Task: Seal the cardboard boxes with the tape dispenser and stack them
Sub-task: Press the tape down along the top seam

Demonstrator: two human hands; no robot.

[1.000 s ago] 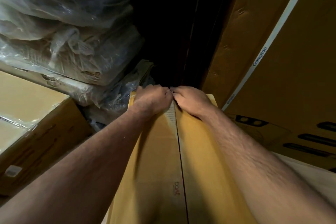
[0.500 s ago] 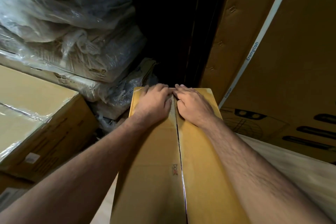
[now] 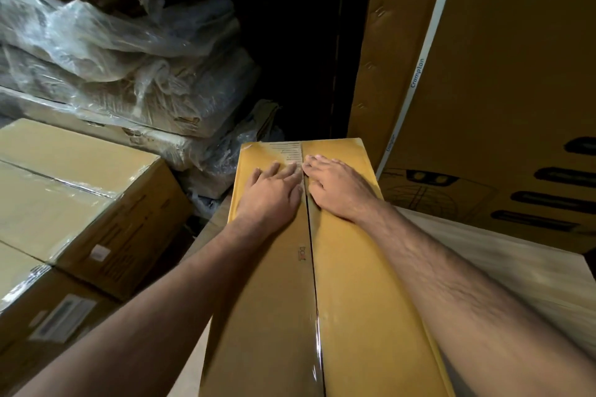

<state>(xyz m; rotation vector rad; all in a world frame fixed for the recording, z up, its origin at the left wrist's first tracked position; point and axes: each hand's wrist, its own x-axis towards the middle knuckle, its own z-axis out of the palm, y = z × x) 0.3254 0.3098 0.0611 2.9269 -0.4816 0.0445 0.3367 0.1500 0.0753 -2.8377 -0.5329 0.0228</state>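
A long yellow-brown cardboard box (image 3: pixel 361 293) lies lengthwise in front of me, its two top flaps meeting at a dark centre seam with glossy clear tape along it. My left hand (image 3: pixel 274 193) lies flat on the left flap near the far end, fingers straight beside the seam. On the right flap, my right hand (image 3: pixel 335 184) presses flat, its fingers spread just across the seam from the left. No tape dispenser is in view.
Stacked taped cardboard boxes (image 3: pixel 74 190) stand at the left. Plastic-wrapped bundles (image 3: pixel 122 51) pile up behind them. A tall brown carton (image 3: pixel 503 80) with a white printed tape strip rises at the right. A pale wooden surface (image 3: pixel 503 267) lies beside the long box.
Both hands went from curled over the box's far edge to flat on the top flaps, and they slid back toward me along the seam. More of the far end shows.
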